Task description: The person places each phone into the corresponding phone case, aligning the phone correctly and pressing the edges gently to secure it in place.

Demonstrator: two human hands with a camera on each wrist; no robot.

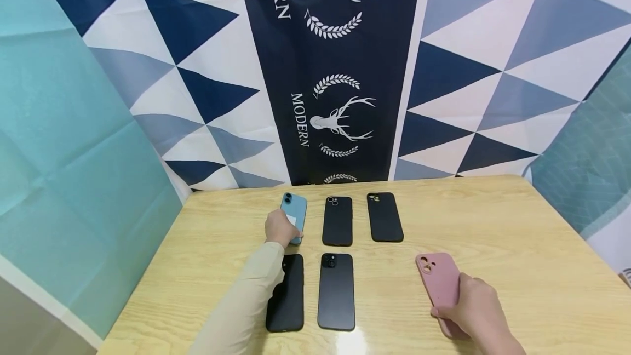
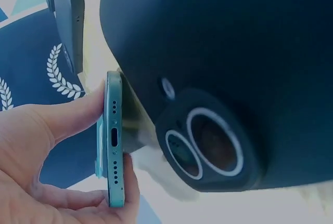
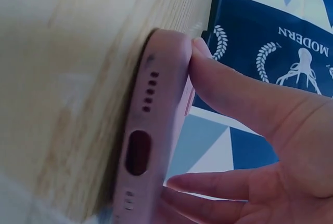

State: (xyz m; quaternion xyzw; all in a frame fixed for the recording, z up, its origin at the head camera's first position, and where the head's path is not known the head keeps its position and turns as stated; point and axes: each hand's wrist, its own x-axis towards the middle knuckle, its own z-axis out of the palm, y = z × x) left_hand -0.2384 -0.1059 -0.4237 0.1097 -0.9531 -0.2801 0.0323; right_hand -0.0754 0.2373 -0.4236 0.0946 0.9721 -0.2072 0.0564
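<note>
At the back left of the table, my left hand (image 1: 281, 228) grips a light blue phone (image 1: 297, 207) by its long sides, camera side up. The left wrist view shows the phone's bottom edge (image 2: 115, 138) with its charging port, thumb on one side and fingers on the other. At the right, my right hand (image 1: 475, 305) holds a pink phone case (image 1: 439, 278) between thumb and fingers. Its camera cutouts face up. In the right wrist view, the case's bottom edge (image 3: 139, 151) shows a port opening and small holes, close to the wood surface.
Two black phones, one partly under my left sleeve (image 1: 291, 300) and one beside it (image 1: 337, 295), lie at the front. Behind them are a black case with camera rings (image 1: 337, 223) and another black case (image 1: 386, 218). A patterned cloth (image 1: 345, 59) hangs behind the wooden table (image 1: 517, 245).
</note>
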